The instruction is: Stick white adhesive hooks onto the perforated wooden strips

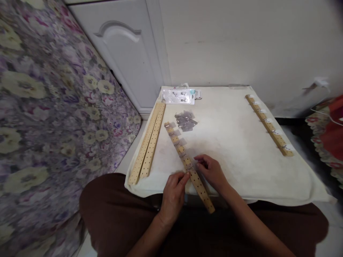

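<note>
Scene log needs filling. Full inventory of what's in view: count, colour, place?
Left strips: two, pale wood, cloth's left side
Middle strip: one, pale wood, between the hands
Right strip: one, pale wood, cloth's right side
Mounted pieces: several, greyish or white, on middle and right strips
Loose pieces: uncountable pile, grey, near middle strip's far end
Pack: one, clear, cloth's far left corner
Cloth: one, off-white, under the strips
Floral surface: one, purple and cream, left
Cabinet door: one, whitish, far left
Wall: one, whitish, ahead
Wall fitting: one, white, right
Red fabric: one, lace-edged, far right
Trousers: one pair, brown, below
Left hand: one, bare, touching middle strip
Right hand: one, bare, beside middle strip
</note>
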The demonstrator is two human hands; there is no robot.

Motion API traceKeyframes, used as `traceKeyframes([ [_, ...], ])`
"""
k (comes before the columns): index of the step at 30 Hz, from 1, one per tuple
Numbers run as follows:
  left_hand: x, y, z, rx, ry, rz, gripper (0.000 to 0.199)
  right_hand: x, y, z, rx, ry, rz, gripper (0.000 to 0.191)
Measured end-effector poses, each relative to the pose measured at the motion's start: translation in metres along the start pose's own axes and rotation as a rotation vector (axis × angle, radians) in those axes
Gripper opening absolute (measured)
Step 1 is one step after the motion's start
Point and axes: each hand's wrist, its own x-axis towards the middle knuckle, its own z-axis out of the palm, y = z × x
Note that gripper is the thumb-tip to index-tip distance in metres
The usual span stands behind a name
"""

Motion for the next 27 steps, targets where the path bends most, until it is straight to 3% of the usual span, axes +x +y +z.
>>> traceKeyframes([
  [14, 0.004, 0.000, 0.001, 0.039, 0.053, 0.065, 0.038, -0.002, -0.007, 0.000, -0.013, 0.019, -0.009, 0.023],
  [27, 0.006, 0.001, 0.000, 0.064, 0.035, 0.027, 0.033, -0.003, -0.011, 0.006, -0.108, 0.023, 0.007, 0.030],
])
